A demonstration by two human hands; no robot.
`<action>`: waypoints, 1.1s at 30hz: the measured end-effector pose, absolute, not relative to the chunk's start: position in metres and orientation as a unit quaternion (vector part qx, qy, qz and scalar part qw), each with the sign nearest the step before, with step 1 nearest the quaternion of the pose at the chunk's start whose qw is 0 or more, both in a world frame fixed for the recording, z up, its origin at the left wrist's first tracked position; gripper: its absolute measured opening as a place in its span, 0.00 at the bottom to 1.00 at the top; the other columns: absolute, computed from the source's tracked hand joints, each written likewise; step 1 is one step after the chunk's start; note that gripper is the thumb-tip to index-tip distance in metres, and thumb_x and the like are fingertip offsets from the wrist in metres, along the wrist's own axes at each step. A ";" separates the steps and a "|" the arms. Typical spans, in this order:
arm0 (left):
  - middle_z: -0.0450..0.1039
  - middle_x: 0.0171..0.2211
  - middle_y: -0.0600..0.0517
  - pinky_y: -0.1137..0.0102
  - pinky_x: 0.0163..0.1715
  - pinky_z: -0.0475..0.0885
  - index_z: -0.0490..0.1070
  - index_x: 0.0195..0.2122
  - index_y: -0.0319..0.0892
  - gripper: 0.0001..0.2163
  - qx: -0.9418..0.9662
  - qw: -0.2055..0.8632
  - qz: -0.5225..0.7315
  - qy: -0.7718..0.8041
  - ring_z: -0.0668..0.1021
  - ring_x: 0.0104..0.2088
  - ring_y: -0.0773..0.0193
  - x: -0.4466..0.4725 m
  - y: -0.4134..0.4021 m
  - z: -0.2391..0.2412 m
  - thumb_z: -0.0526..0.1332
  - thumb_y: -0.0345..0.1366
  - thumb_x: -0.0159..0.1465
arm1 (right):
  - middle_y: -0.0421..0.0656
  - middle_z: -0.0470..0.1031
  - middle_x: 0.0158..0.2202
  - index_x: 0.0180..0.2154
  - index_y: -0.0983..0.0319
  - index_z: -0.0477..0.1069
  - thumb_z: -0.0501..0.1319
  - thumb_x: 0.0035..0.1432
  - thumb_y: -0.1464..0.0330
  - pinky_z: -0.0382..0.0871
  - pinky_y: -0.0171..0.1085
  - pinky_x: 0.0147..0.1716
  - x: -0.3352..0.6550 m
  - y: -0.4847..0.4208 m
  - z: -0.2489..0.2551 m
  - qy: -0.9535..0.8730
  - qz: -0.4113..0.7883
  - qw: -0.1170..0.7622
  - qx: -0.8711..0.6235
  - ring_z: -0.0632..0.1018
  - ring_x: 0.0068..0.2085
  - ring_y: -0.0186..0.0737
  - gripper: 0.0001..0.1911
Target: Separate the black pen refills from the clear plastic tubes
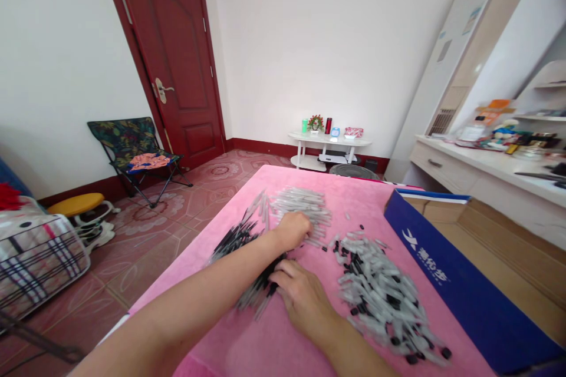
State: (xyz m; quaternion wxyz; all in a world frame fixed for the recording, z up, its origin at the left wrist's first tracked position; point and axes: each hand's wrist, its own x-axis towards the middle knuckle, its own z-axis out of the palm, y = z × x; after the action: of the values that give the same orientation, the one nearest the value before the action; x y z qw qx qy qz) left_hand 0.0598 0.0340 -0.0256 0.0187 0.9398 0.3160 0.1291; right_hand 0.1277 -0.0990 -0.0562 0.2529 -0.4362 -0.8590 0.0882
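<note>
My left hand (pixel 294 231) reaches across to the near edge of a pile of clear pen barrels (pixel 303 203). Its fingers are curled closed, and what they hold, if anything, is hidden. Closer to me, my right hand (pixel 303 294) is bent beside a heap of black pen refills (pixel 234 241), partly covered by my left forearm. The right fingers are drawn together near the dark tips; their contents are too blurred to name. Right of both hands lies a heap of clear pen caps with black pieces (pixel 382 288).
A pink cloth (pixel 247 353) covers the table. An open blue box (pixel 460 283) stands along its right side. Beyond are a white counter (pixel 486 159), a low white stand (pixel 329 140), a folding chair (pixel 132 141) and a red door (pixel 177 59).
</note>
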 end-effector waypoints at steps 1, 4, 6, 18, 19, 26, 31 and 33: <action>0.74 0.29 0.46 0.69 0.32 0.65 0.76 0.28 0.43 0.08 0.945 0.015 0.120 0.305 0.74 0.36 0.57 0.060 0.035 -0.026 0.58 0.27 0.51 | 0.42 0.68 0.38 0.41 0.59 0.68 0.51 0.55 0.76 0.63 0.34 0.39 0.128 -0.099 -0.056 -0.859 0.090 0.254 -0.435 0.67 0.41 0.37 0.14; 0.74 0.29 0.45 0.67 0.33 0.66 0.76 0.27 0.43 0.08 0.955 0.002 0.092 0.282 0.74 0.35 0.56 0.059 0.038 -0.026 0.57 0.28 0.51 | 0.42 0.67 0.38 0.41 0.59 0.68 0.51 0.55 0.76 0.63 0.34 0.39 0.128 -0.099 -0.056 -0.861 0.091 0.256 -0.430 0.67 0.41 0.37 0.14; 0.75 0.29 0.45 0.66 0.33 0.66 0.75 0.28 0.42 0.08 0.959 -0.005 0.074 0.275 0.74 0.35 0.55 0.060 0.038 -0.025 0.57 0.27 0.51 | 0.42 0.67 0.38 0.42 0.58 0.68 0.51 0.55 0.76 0.63 0.34 0.39 0.128 -0.099 -0.057 -0.862 0.085 0.257 -0.429 0.67 0.41 0.37 0.14; 0.75 0.30 0.46 0.67 0.33 0.67 0.72 0.30 0.40 0.07 0.882 0.115 0.276 0.365 0.75 0.33 0.58 0.056 0.022 -0.001 0.59 0.28 0.50 | 0.42 0.68 0.37 0.37 0.59 0.68 0.50 0.58 0.74 0.62 0.33 0.37 0.128 -0.096 -0.065 -0.880 0.032 0.242 -0.408 0.68 0.39 0.35 0.10; 0.74 0.29 0.48 0.68 0.33 0.68 0.72 0.31 0.40 0.06 0.836 0.189 0.353 0.376 0.75 0.32 0.60 0.054 0.018 0.002 0.59 0.29 0.51 | 0.42 0.68 0.37 0.36 0.60 0.68 0.50 0.58 0.74 0.62 0.33 0.37 0.128 -0.096 -0.064 -0.882 0.031 0.238 -0.406 0.67 0.39 0.35 0.10; 0.74 0.30 0.49 0.75 0.29 0.70 0.67 0.40 0.37 0.16 0.453 0.649 0.538 0.290 0.75 0.27 0.70 0.029 -0.017 0.006 0.64 0.35 0.50 | 0.41 0.68 0.36 0.37 0.59 0.68 0.50 0.59 0.73 0.61 0.32 0.36 0.127 -0.099 -0.058 -0.898 0.009 0.210 -0.388 0.67 0.39 0.35 0.10; 0.74 0.33 0.50 0.77 0.30 0.70 0.70 0.37 0.38 0.13 0.340 0.716 0.548 0.268 0.75 0.29 0.72 0.016 -0.022 -0.001 0.65 0.32 0.50 | 0.40 0.67 0.35 0.36 0.59 0.69 0.50 0.59 0.74 0.60 0.31 0.34 0.128 -0.098 -0.061 -0.903 0.000 0.215 -0.373 0.67 0.38 0.34 0.10; 0.74 0.34 0.50 0.76 0.30 0.70 0.70 0.38 0.39 0.13 0.327 0.722 0.550 0.265 0.75 0.29 0.71 0.013 -0.020 -0.006 0.65 0.32 0.50 | 0.41 0.67 0.35 0.35 0.60 0.68 0.49 0.59 0.74 0.60 0.32 0.33 0.129 -0.099 -0.061 -0.904 -0.003 0.218 -0.369 0.67 0.37 0.33 0.10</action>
State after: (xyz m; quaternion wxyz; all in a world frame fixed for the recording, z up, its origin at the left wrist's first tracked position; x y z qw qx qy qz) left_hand 0.0130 -0.0199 -0.0060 0.7216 0.3267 0.2646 0.5501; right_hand 0.1292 -0.0986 -0.0613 0.2175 -0.3686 -0.9038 -0.0035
